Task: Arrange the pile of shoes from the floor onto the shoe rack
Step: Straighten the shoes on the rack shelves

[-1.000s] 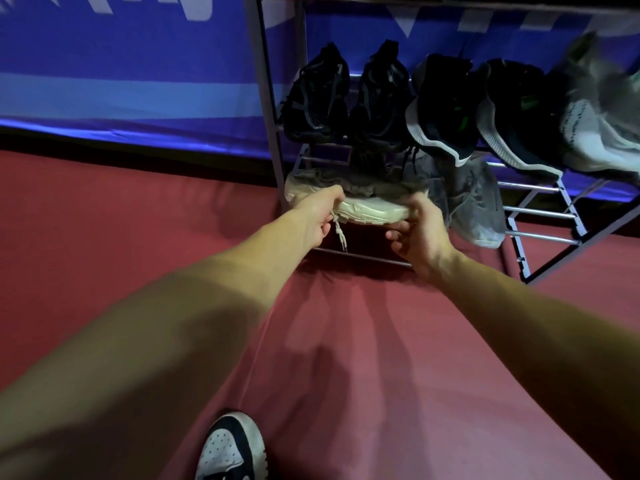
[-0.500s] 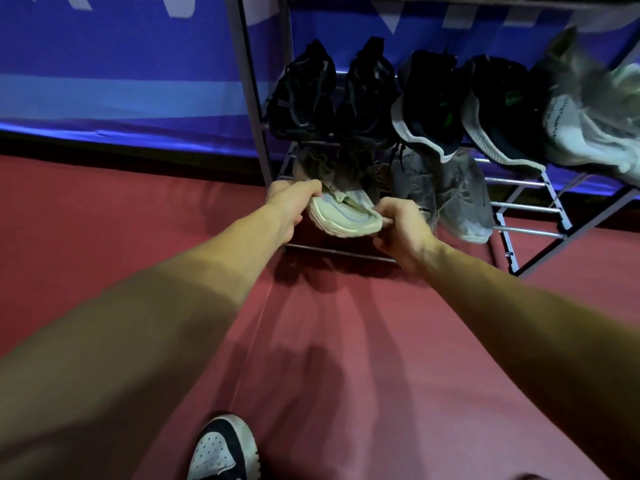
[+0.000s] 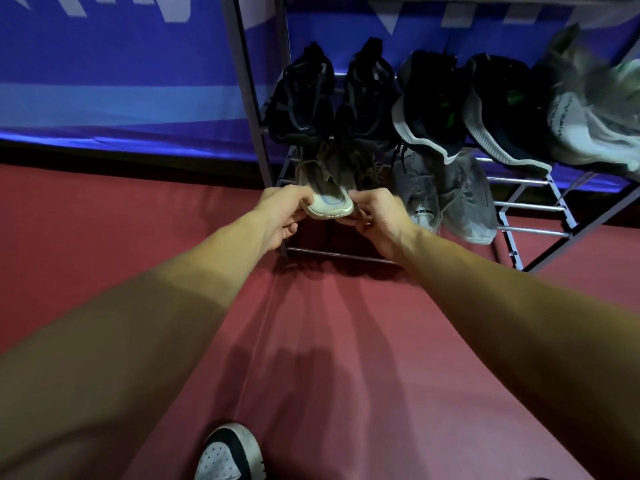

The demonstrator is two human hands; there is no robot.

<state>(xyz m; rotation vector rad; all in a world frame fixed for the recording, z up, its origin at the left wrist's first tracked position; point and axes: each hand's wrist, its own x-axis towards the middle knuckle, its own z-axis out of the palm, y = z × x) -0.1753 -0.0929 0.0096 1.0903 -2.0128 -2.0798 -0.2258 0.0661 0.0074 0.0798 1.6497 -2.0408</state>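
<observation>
A beige sneaker (image 3: 327, 188) with a pale sole lies toe-first toward me at the left end of the lower tier of the metal shoe rack (image 3: 533, 206). My left hand (image 3: 280, 213) grips its toe from the left, and my right hand (image 3: 375, 213) grips it from the right. A second beige sneaker (image 3: 363, 171) sits just behind, partly hidden. Two grey sneakers (image 3: 446, 195) lie to the right on the same tier.
The upper tier holds two black mesh shoes (image 3: 332, 95), two black shoes with white soles (image 3: 460, 109) and a grey-white shoe (image 3: 588, 112). Red floor (image 3: 329, 341) stretches toward me. A black-and-white shoe (image 3: 228, 452) is on my foot. A blue banner (image 3: 104, 64) hangs behind.
The beige sneaker was held sideways in front of the rack; it has been turned toe toward me and pushed onto the lower tier. Both hands have closed in round its toe.
</observation>
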